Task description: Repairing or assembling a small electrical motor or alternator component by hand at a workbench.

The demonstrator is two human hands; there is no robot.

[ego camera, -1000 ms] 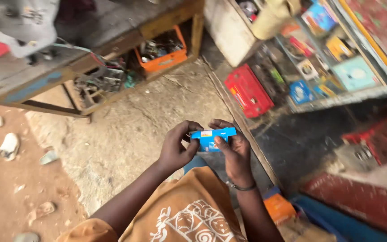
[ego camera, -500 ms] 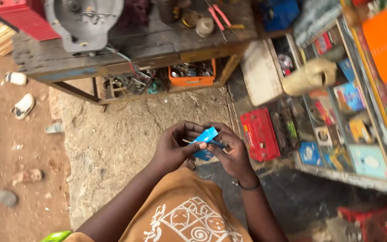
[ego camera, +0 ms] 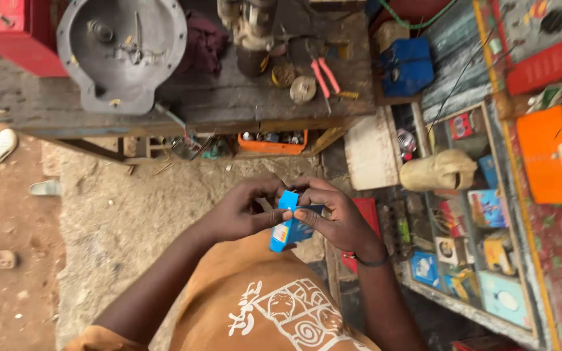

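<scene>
Both hands met in front of the chest, over the brown printed shirt (ego camera: 274, 305), working a small blue carton (ego camera: 289, 229)

Left hand (ego camera: 242, 209): grip clenched on the carton's upper end, thumb and forefinger pinching at the top flap; looked like it steadied the box there so the flap end stayed reachable

Right hand (ego camera: 337, 218): fingers wrapped round the carton's body from the right, thumb laid across its front face, grasping it firmly. Dark band sat on that wrist (ego camera: 371, 260)

Carton was tilted, top end up and away from the body, lower end toward the shirt, held clear of any surface, so both ends were free to work

Beyond the hands, a wooden bench (ego camera: 229, 104) carried a grey round metal housing (ego camera: 121, 49), red-handled pliers (ego camera: 325, 77) and a few round metal parts, all well apart from the hands. Orange tray of small parts (ego camera: 271, 142) sat on the shelf under the bench. Red flat case (ego camera: 365, 214) lay on the floor just behind the right hand. Glass-fronted cabinet of boxed goods (ego camera: 469, 227) stood to the right
</scene>
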